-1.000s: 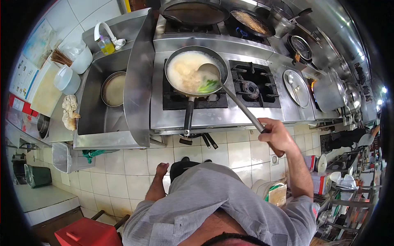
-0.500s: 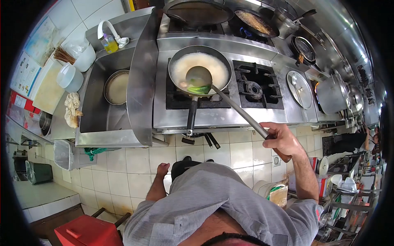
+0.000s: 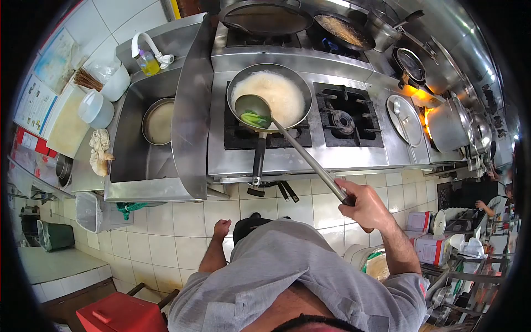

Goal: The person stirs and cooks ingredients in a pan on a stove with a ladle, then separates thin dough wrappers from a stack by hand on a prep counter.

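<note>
Presently at the stove, front row. Right hand (image 3: pixel 362 206) wraps round the dark grip of a long-handled ladle (image 3: pixel 301 150), out past the front edge of the range; fingers closed, hold looks firm. Shaft slants up and leftward to the pan (image 3: pixel 307 95). Ladle's bowl lies within the pan's outline, toward its left front side, just above the pan handle (image 3: pixel 259 157). Green leaves (image 3: pixel 255 118) sit in the bowl. Whether the bowl touches the pan wall or dips into the liquid: cannot tell.

Pan stands on the left front burner grate (image 3: pixel 232 141), handle pointing at the wearer. Pale, frothy liquid (image 3: pixel 279 97) fills much of it.

Left hand (image 3: pixel 222 227) is low, beside the body, well apart from the stove. Fingers appear curled; cannot tell whether they are clenched or loose.

Surroundings: right of the pan, a second front burner (image 3: pixel 343 122). Beyond it, a plate (image 3: pixel 409 115) with a spoon on it, then a big pot (image 3: pixel 447 128) with orange flame at its left side. Back row, a dark skillet (image 3: pixel 268 19) and, to its right, a frying pan (image 3: pixel 362 47) over blue flame. Left of the range, a steel sink (image 3: pixel 152 163) holding a round vessel (image 3: pixel 161 123) with cloudy liquid.
</note>
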Demonstrator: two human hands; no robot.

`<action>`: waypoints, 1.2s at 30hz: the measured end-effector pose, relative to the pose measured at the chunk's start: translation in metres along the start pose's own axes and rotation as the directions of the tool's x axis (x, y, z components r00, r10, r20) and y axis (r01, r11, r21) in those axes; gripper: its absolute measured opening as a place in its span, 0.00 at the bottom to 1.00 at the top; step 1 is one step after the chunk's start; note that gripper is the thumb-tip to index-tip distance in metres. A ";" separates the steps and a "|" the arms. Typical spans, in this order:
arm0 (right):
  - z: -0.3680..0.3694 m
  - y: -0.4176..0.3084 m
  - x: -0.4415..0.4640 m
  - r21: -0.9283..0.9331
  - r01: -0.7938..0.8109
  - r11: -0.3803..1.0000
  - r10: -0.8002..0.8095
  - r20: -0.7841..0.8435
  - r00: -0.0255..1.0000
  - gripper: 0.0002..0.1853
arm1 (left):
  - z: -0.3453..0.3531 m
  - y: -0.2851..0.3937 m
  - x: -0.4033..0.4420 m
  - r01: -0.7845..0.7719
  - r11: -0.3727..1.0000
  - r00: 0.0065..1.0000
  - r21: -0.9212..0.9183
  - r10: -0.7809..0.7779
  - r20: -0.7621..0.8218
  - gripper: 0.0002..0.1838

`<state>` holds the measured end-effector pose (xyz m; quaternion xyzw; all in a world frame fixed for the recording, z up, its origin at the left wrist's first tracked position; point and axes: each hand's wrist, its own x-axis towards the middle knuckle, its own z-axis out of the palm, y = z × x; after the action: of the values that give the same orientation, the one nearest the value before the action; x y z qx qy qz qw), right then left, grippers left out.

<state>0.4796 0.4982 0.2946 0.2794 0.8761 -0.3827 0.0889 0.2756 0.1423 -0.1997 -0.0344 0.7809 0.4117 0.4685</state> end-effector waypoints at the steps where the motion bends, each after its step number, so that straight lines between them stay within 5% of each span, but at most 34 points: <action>1: 0.003 0.001 -0.002 -0.041 0.037 0.998 -0.038 -0.028 0.999 0.31 | 0.000 0.001 -0.002 -0.001 1.000 1.000 0.002 0.001 0.001 0.19; 6: 0.015 0.001 -0.008 -0.170 0.098 0.981 -0.115 -0.096 0.989 0.31 | 0.000 0.003 -0.005 0.029 0.999 1.000 0.021 -0.028 -0.010 0.19; 14: 0.025 0.005 -0.007 0.089 -0.021 0.996 0.027 -0.065 0.998 0.30 | -0.002 0.005 0.003 -0.049 0.999 0.998 -0.022 0.048 -0.026 0.20; 22: 0.040 -0.003 -0.010 0.041 0.023 0.999 -0.018 -0.121 0.992 0.31 | -0.012 0.015 0.009 -0.055 0.997 0.998 0.057 0.055 0.003 0.20; 27: 0.056 -0.011 -0.005 0.270 -0.125 0.955 0.157 -0.100 0.983 0.30 | -0.027 0.002 0.025 -0.166 0.974 0.980 0.157 0.144 0.140 0.21; 29: 0.064 -0.008 -0.001 0.244 -0.014 0.970 0.044 -0.117 0.992 0.31 | -0.036 -0.011 0.044 -0.241 0.936 0.958 0.256 0.187 0.217 0.23; 33: 0.073 -0.018 0.004 0.153 0.077 0.985 -0.050 -0.174 0.983 0.31 | -0.053 0.006 0.040 -0.039 0.998 0.922 0.045 0.018 0.387 0.18; 34: 0.060 -0.041 -0.002 0.328 -0.124 0.936 0.145 -0.039 0.989 0.32 | -0.056 0.016 0.037 -0.066 0.985 0.924 0.160 0.000 0.382 0.17; 36: 0.080 -0.022 0.012 0.438 -0.075 0.896 0.124 -0.086 0.989 0.33 | -0.058 0.028 0.039 -0.038 0.969 0.925 0.243 -0.058 0.374 0.14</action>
<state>0.4524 0.4336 0.2490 0.3574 0.7573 -0.5466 -0.0049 0.2002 0.1345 -0.1990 0.1001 0.7206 0.3082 0.6130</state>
